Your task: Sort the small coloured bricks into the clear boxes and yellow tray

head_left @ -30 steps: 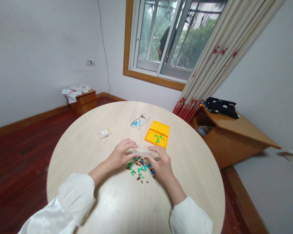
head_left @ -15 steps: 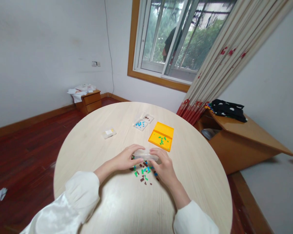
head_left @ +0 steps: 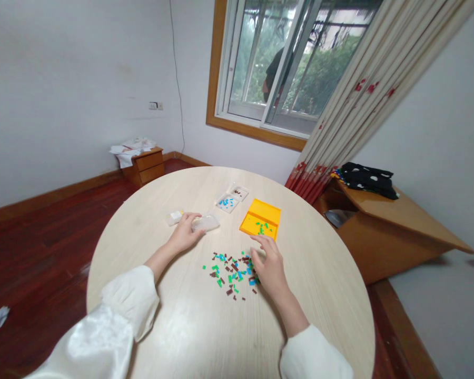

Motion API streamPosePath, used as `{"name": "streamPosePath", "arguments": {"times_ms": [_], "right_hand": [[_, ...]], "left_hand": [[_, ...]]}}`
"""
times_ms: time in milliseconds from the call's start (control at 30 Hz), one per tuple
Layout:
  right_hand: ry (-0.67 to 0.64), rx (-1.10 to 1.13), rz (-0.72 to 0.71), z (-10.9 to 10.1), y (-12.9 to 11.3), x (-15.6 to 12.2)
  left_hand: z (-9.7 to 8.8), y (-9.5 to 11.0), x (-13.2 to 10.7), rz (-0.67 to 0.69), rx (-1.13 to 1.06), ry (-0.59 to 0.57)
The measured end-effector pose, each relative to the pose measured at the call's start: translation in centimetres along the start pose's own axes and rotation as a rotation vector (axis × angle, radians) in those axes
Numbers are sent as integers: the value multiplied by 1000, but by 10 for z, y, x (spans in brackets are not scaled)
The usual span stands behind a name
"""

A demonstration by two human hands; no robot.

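My left hand grips a clear plastic box by its left end, low over the table or resting on it. Nothing is in my right hand, whose fingers are apart above the right edge of a loose pile of small building bricks in green, brown and blue. Just beyond that hand lies an opened yellow case with several green bricks in its near half. Farther back, an opened clear case holds blue bricks in one half and brown ones in the other.
A small clear box with a white label lies left of my left hand. All this is on a round pale wooden table. A small drawer cabinet stands behind left, a tilted wooden cabinet at the right. Someone is outside the window.
My left hand has carried the clear box away from the pile, forward and to the left. My right hand has let go of it and stays by the pile, uncovering more bricks.
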State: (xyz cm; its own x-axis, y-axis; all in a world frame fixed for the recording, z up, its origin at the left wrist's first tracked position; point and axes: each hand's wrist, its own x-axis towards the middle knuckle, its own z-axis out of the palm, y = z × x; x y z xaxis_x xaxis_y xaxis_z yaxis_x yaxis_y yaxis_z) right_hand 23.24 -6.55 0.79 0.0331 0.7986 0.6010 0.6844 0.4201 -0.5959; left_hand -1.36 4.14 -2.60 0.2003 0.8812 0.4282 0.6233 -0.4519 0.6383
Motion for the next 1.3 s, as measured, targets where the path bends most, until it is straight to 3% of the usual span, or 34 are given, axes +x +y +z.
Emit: {"name": "streamPosePath", "arguments": {"times_ms": [200,533,900,1133,1300], "right_hand": [[-16,-28,37,-2,7,0],[53,-190,130,-10,47,-1],[-224,-460,257,0,56,-9],[-290,-420,258,1,49,-9],[-347,-310,248,5,39,-10]], "left_hand": [[-2,-19,5,2,83,32],[-9,-36,10,-93,146,123],[-9,-32,10,-85,297,119],[-9,-33,8,-67,351,155],[-15,-18,8,-53,287,236]]}}
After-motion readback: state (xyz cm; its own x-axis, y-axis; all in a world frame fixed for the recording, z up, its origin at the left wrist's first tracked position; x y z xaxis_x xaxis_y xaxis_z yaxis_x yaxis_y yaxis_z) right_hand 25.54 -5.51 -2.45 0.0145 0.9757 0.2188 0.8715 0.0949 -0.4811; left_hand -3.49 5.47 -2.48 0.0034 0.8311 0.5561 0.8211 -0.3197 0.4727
